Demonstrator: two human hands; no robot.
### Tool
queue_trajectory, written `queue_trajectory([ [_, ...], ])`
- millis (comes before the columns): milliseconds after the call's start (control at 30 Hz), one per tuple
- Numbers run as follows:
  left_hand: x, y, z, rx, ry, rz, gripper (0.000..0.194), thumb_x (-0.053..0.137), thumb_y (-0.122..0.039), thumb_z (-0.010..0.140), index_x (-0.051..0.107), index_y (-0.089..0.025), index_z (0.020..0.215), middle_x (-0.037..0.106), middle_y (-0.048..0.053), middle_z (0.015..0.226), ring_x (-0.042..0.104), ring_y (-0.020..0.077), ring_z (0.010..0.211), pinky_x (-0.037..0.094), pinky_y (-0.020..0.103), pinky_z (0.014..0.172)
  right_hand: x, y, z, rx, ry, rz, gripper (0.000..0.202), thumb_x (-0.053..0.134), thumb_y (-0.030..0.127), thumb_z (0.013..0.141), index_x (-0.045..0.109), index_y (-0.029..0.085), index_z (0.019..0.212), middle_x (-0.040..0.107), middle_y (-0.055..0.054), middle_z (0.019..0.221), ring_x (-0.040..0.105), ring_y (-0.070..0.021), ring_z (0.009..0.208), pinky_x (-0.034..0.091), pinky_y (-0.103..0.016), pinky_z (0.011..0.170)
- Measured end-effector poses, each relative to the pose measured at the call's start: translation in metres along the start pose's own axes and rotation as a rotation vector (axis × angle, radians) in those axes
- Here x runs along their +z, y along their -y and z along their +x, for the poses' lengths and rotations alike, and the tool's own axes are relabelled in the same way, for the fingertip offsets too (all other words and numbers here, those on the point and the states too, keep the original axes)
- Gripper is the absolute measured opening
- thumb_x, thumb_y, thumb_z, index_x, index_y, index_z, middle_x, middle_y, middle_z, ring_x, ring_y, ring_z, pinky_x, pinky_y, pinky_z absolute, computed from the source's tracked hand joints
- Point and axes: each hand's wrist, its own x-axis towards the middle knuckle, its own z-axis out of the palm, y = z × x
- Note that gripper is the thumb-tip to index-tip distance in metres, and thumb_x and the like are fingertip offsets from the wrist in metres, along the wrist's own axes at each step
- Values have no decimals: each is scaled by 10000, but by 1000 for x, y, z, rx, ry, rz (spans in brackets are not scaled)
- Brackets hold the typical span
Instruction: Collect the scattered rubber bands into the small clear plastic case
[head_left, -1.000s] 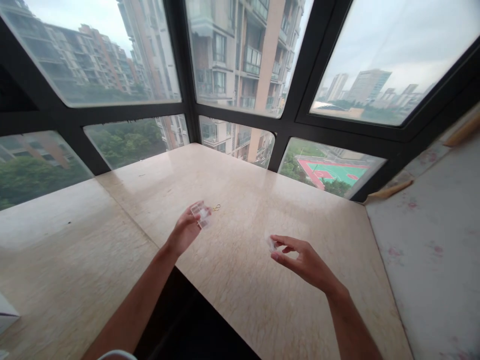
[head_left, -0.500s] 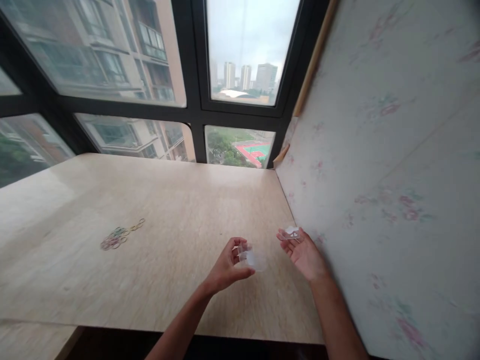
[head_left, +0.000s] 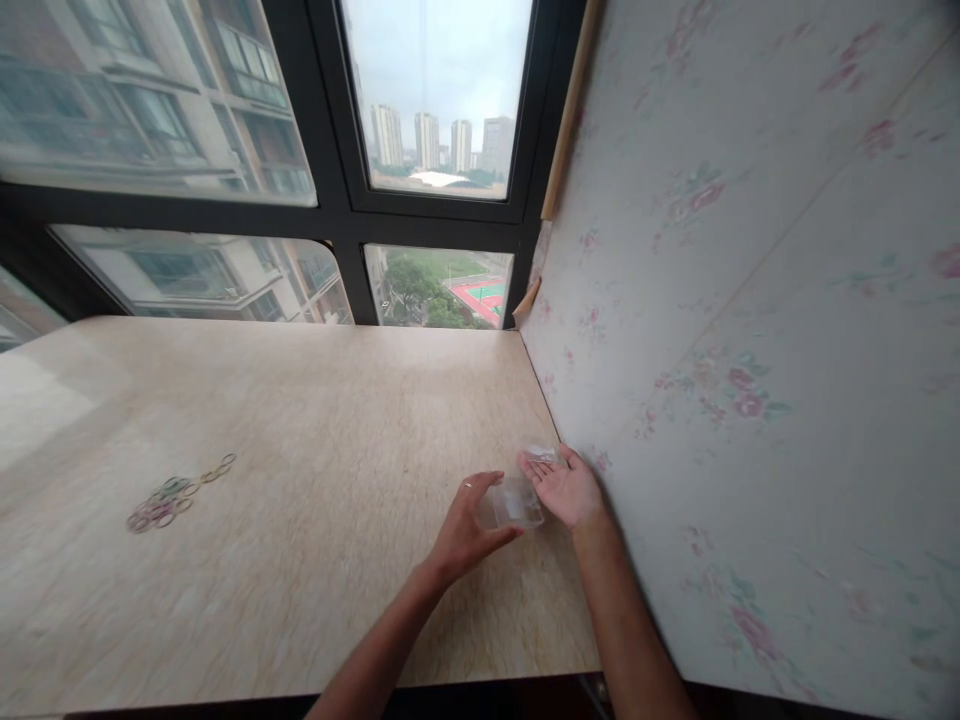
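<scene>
My left hand (head_left: pixel 466 528) grips a clear plastic box (head_left: pixel 516 503) by its sides, thumb at the near edge and fingers at the far one. To its right, my right hand (head_left: pixel 568 490) is turned palm up beside the wall. A small clear plastic piece (head_left: pixel 540 455) is held at its fingers; glare hides its exact shape. The right fingertips come close to the box, and I cannot tell whether they touch it. On the left of the tabletop (head_left: pixel 315 420) lies a loose pile of thin coloured rings (head_left: pixel 161 505) that look like rubber bands.
A wall with flowered paper (head_left: pixel 720 400) rises close along my right arm. Dark window frames (head_left: pixel 427 215) border the far side of the tabletop. Its near edge runs below my forearms.
My hands have come closer together, with the right hand moving left toward the box. The view has shifted to the right, so the rings appear farther left.
</scene>
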Motion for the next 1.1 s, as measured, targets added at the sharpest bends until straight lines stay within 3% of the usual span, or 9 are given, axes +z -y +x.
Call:
queue_trajectory([
  [133, 3, 2, 3, -12, 42, 187, 670, 778, -415, 669, 518, -249, 1263, 516, 116, 1340, 392, 301, 1309, 307, 514, 1073, 2, 8, -4, -46, -85, -35, 359, 486, 317, 843, 513, 144, 1156, 565, -178, 1225, 546, -232, 1186, 519, -392, 912],
  [300, 5, 2, 4, -42, 118, 381, 711, 765, -443, 680, 489, -230, 1300, 510, 134, 1363, 345, 309, 1352, 275, 519, 1095, -6, 4, -14, -169, -177, -130, 193, 593, 273, 754, 615, 193, 928, 601, -125, 1179, 488, -216, 1245, 415, -368, 1021],
  [400, 10, -3, 7, -55, 154, 455, 726, 754, -460, 687, 477, -215, 1311, 504, 143, 1373, 296, 312, 1380, 186, 535, 1128, -17, -4, -24, -297, -148, -196, 140, 664, 272, 691, 625, 211, 810, 650, -82, 1081, 503, -207, 1223, 380, -350, 1053],
  [533, 20, -7, 13, -50, 173, 513, 736, 744, -467, 692, 459, -219, 1324, 516, 124, 1368, 233, 317, 1403, 112, 559, 1136, -25, -20, -49, -493, -138, -283, 376, 765, 319, 623, 628, 223, 960, 615, -52, 1233, 462, -218, 1275, 322, -369, 1098],
  [633, 27, -7, 16, -80, 182, 537, 725, 737, -442, 695, 456, -216, 1324, 472, 125, 1407, 220, 335, 1403, 99, 578, 1129, -20, -39, -72, -595, -163, -399, 587, 745, 368, 676, 559, 203, 1208, 462, -88, 1430, 389, -238, 1337, 302, -392, 1110],
  [700, 32, -7, 17, -102, 187, 544, 700, 718, -402, 706, 455, -211, 1326, 444, 132, 1426, 217, 340, 1402, 87, 588, 1127, -16, -54, -84, -665, -116, -483, 598, 710, 375, 736, 520, 192, 1272, 444, -104, 1445, 387, -237, 1339, 314, -397, 1104],
  [833, 36, -10, 17, -129, 187, 542, 621, 620, -290, 752, 441, -215, 1342, 415, 134, 1445, 196, 334, 1410, 64, 596, 1129, -12, -85, -91, -710, -24, -566, 479, 685, 375, 771, 570, 184, 1195, 572, -126, 1321, 509, -251, 1240, 372, -423, 1064],
  [967, 35, -9, 14, -107, 199, 502, 625, 536, -233, 784, 378, -188, 1387, 395, 157, 1455, 200, 323, 1412, 60, 605, 1126, -17, -102, -82, -699, -37, -605, 426, 673, 392, 780, 599, 160, 1129, 660, -135, 1179, 596, -258, 1130, 441, -430, 998],
  [1100, 14, 9, 6, 8, 197, 380, 755, 612, -275, 740, 302, -174, 1421, 397, 174, 1450, 288, 310, 1382, 167, 566, 1132, -26, -108, -75, -688, -73, -686, 397, 667, 400, 783, 621, 152, 1090, 699, -123, 1088, 641, -255, 1045, 492, -407, 935],
])
